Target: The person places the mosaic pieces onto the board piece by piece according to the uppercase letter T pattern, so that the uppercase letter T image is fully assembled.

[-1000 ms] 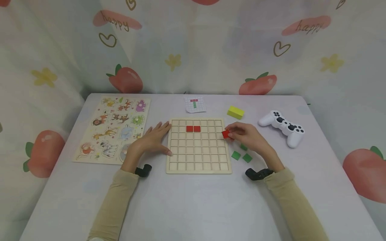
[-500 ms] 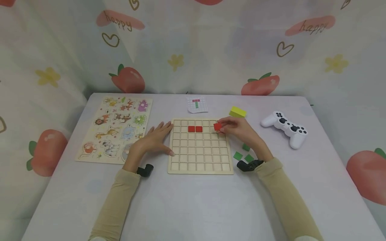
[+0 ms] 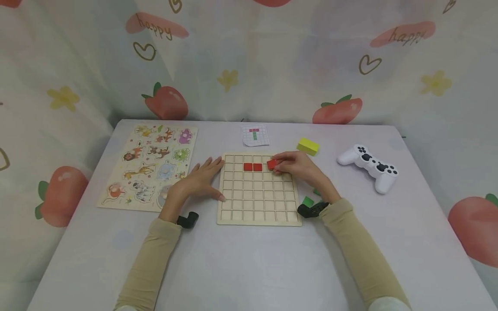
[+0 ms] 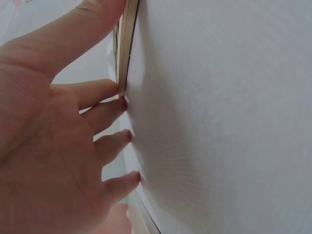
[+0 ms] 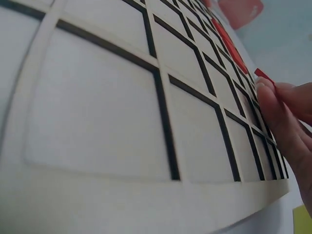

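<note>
A wooden grid board [image 3: 258, 196] lies in the middle of the table, with two red square tiles [image 3: 253, 167] side by side in its second row from the back. Between thumb and fingers, my right hand [image 3: 299, 167] pinches another red tile [image 3: 271, 164] just right of those two, over the board; in the right wrist view this held tile [image 5: 264, 77] appears tilted at the fingertips. My left hand [image 3: 198, 183] has its fingers spread along the board's left edge, thumb touching it. The left wrist view shows the left fingers [image 4: 109, 114] reaching down to the tabletop beside the edge.
Green tiles [image 3: 308, 202] lie right of the board, partly hidden by the right wrist. A yellow block [image 3: 308, 146] and a white game controller [image 3: 367, 168] stand farther right. Behind the board is a pattern card [image 3: 255, 135]. An animal puzzle board [image 3: 148, 168] lies left.
My right hand has carried the red tile leftward from the board's right edge, close to the two placed red tiles. The left hand has stayed at the left edge.
</note>
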Demonstrator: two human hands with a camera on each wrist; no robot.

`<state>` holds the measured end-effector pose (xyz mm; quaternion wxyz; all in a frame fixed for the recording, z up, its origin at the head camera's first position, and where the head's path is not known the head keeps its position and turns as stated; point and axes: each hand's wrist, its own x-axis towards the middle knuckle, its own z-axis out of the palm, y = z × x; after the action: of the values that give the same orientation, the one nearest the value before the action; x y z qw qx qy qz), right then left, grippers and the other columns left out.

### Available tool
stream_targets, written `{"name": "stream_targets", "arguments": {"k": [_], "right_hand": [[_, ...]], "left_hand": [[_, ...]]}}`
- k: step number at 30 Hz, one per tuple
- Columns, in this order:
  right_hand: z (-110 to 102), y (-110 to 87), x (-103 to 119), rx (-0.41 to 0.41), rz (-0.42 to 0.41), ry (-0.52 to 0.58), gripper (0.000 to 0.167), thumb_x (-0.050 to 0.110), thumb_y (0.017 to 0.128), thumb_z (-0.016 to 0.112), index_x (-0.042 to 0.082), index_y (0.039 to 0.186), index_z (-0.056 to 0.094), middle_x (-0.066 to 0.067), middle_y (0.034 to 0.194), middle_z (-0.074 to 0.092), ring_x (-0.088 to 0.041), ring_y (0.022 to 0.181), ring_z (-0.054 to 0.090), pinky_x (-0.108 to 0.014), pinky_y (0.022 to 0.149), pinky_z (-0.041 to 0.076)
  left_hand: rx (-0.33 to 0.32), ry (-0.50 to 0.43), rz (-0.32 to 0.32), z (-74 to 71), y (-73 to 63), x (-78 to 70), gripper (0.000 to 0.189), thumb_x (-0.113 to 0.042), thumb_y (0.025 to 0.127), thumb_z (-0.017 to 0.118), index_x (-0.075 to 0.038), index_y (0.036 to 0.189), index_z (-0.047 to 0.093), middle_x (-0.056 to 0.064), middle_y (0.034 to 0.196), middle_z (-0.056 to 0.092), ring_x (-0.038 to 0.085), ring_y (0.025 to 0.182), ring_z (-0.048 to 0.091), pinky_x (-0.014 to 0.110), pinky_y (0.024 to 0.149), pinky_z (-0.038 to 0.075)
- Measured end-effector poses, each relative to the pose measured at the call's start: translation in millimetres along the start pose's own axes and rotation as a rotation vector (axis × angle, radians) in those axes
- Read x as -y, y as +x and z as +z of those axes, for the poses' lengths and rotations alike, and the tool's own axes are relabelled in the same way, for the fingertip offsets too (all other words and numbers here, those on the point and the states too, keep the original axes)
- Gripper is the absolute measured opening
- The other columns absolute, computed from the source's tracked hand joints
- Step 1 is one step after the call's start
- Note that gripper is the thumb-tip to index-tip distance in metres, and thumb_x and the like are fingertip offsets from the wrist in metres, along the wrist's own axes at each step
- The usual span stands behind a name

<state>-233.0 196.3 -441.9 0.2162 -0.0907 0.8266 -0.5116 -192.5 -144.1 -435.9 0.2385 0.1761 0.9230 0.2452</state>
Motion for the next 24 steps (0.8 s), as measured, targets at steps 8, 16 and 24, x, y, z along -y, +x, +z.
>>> {"name": "stream_targets", "arguments": {"k": [8,16,24], "right_hand": [[9.5,2.4,5.7,-0.01,0.01,-0.147,0.037,0.014,0.099,0.069,0.002,0.134,0.066,-0.014,0.105,0.073,-0.018,0.08,0.074,-0.025,0.079,0.061],[15.1,4.4,12.6,-0.044,-0.03,-0.289,0.034,0.014,0.098,0.07,0.002,0.129,0.069,-0.012,0.103,0.07,-0.017,0.08,0.068,-0.023,0.074,0.058],[19.4,7.7,15.2,-0.06,-0.03,-0.339,0.034,0.012,0.097,0.07,0.001,0.129,0.069,-0.013,0.104,0.07,-0.018,0.081,0.067,-0.024,0.074,0.055]], "left_hand": [[0.002,0.01,-0.009,2.5,-0.6,-2.9,0.12,-0.042,0.077,0.089,-0.011,0.166,0.015,0.006,0.175,0.005,0.031,0.161,-0.004,0.053,0.131,-0.004],[-0.003,0.018,-0.012,0.0,0.0,-3.7,0.12,-0.042,0.077,0.089,-0.01,0.166,0.015,0.006,0.175,0.005,0.031,0.161,-0.004,0.053,0.131,-0.004],[-0.006,0.014,-0.014,-1.1,-0.7,-3.0,0.119,-0.04,0.077,0.089,-0.01,0.166,0.015,0.007,0.175,0.005,0.032,0.161,-0.004,0.054,0.131,-0.005]]}}
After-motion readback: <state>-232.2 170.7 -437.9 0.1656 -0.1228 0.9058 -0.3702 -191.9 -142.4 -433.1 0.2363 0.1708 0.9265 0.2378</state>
